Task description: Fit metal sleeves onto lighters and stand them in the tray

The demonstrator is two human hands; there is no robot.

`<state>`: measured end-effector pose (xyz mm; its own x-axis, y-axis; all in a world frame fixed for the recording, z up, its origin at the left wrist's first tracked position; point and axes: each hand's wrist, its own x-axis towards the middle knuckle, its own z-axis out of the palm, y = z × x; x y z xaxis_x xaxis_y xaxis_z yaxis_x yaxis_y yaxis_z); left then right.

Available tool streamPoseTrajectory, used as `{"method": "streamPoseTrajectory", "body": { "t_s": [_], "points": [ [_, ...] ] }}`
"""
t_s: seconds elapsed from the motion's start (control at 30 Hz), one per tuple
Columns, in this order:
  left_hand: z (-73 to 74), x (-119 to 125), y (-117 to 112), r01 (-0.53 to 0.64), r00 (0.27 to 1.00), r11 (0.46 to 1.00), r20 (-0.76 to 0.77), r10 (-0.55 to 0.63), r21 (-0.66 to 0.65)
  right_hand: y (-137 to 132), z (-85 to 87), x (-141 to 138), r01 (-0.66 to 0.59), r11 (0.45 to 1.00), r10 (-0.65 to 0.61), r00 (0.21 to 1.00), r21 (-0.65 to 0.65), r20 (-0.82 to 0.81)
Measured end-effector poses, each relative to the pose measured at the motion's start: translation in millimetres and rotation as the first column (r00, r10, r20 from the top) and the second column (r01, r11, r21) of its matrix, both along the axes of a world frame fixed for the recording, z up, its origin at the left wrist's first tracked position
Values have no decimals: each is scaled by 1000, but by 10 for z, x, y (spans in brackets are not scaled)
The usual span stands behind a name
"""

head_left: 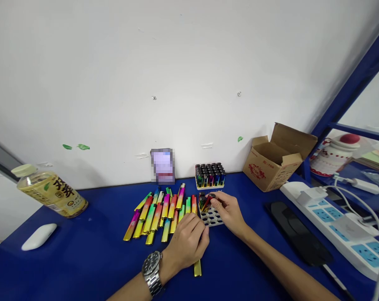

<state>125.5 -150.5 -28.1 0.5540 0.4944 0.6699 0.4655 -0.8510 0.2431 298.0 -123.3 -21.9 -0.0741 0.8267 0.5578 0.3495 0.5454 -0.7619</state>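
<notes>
Several rainbow-coloured lighters [160, 211] lie in a loose row on the blue table [83, 259]. My left hand [188, 242], with a wristwatch, rests closed over the row's right end, and a gold lighter [197, 267] sticks out beneath it. My right hand [229, 211] pinches a dark-topped lighter [208, 200] at the near white tray [212, 217], which holds a few lighters at its back. A second tray [210, 175] behind it is full of upright lighters.
A tea bottle [53, 192] lies at the far left beside a white mouse-like object [39, 236]. An open cardboard box [279, 159], a white power strip [334, 228] with plugs and a black flat object [299, 238] sit to the right. The wall is close behind.
</notes>
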Motion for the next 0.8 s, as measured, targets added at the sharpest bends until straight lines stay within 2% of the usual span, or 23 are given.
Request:
{"method": "streamPoseTrajectory", "body": {
  "t_s": [0.17, 0.27, 0.37, 0.47, 0.57, 0.63, 0.67, 0.73, 0.8],
  "points": [
    [34, -21, -11, -46, 999, 998, 13, 46, 41, -45, -48, -22, 54, 989, -74, 987, 140, 144],
    [41, -24, -8, -65, 998, 996, 10, 64, 61, -50, -86, -10, 32, 977, -71, 981, 210, 181],
    [35, -18, -5, -90, 996, 993, 3, 90, 76, -24, -111, 14, -9, 983, -38, 966, 181, 254],
    [30, -10, -8, -106, 994, 992, -14, 107, 69, 4, -85, 30, 7, 985, -75, 915, 170, 396],
    [29, -7, -14, -84, 995, 996, -50, 85, 36, -16, 34, 40, 0, 992, -68, 833, 123, 549],
    [27, -8, -17, -53, 996, 999, -67, 54, 15, -56, 163, 53, 5, 1000, -8, 767, 6, 641],
    [26, -9, -17, -34, 997, 999, -69, 35, 8, -78, 235, 66, 44, 997, 12, 731, -65, 682],
    [24, -12, -17, -4, 998, 1000, -62, 5, 8, -112, 371, 113, 234, 956, -17, 650, -178, 760],
    [28, -15, -17, -6, 999, 999, -53, 8, 34, -119, 465, 202, 498, 835, -96, 553, -236, 827]
  ]
}}
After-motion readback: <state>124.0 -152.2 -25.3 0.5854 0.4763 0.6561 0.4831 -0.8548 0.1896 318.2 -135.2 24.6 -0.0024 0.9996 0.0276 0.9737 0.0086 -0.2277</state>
